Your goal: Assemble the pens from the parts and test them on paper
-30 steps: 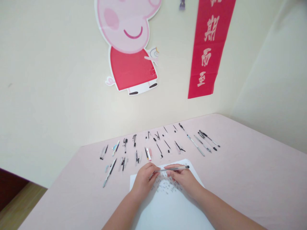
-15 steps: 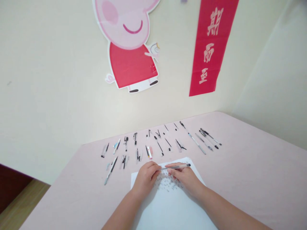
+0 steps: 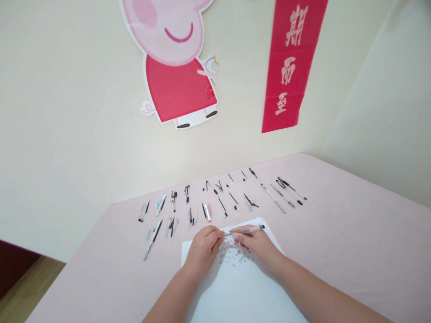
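Observation:
Between my two hands lies a slim clear pen [image 3: 251, 229] with a dark end, slanting slightly up to the right over a white sheet of paper [image 3: 242, 291]. Its barrel is gripped by the fingers of my right hand [image 3: 261, 246]. My left hand [image 3: 202, 249] is closed around the pen's thin left end, whose tip is hidden by the fingers. Many small grey bits [image 3: 234, 259] are scattered on the paper just below the hands.
Beyond the paper, rows of pens and pen parts, among them a white-and-black pen [image 3: 153, 240] and a long pen [image 3: 272, 197], lie on the pink tabletop [image 3: 336, 233]. A pig cutout [image 3: 180, 87] and a red banner [image 3: 286, 67] hang on the wall behind.
The whole view has shifted slightly, so wall and table items sit a little farther left. Both hands keep their hold on the pen, nearly still.

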A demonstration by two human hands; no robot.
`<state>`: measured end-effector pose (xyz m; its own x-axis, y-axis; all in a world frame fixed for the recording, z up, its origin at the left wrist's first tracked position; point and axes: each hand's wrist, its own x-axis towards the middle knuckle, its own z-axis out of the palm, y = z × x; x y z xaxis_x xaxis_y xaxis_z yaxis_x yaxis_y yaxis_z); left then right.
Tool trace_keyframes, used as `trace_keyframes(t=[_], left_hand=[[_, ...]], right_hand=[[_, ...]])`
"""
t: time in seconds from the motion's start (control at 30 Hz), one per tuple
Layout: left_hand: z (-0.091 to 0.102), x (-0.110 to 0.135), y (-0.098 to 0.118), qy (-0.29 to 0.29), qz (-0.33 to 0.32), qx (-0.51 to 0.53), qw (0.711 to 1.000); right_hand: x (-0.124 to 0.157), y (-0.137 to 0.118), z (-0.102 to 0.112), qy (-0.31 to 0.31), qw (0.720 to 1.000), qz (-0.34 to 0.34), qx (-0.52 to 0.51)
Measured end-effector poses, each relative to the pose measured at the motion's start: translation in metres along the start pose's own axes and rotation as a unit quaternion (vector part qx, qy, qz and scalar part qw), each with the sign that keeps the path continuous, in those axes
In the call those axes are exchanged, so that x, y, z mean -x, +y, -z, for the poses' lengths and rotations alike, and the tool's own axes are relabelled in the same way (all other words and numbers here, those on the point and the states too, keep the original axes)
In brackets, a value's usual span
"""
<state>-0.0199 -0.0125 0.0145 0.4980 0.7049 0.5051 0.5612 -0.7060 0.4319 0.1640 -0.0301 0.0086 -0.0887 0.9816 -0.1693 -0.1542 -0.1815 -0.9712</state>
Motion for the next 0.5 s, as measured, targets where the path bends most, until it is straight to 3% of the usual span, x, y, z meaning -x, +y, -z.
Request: trace_keyframes(t=[0.37,0.5], left_hand=[[-0.001,-0.002,-0.004,0.001,0.003,-0.001,1.0],[0.002,-0.003,-0.01,0.001,0.034,-0.012,0.999]], right_hand=[[0.0,-0.002,-0.001,-0.043,0.998,0.044,0.029],[0.002,-0.004,0.001,0.03,0.998,0.057,0.008]])
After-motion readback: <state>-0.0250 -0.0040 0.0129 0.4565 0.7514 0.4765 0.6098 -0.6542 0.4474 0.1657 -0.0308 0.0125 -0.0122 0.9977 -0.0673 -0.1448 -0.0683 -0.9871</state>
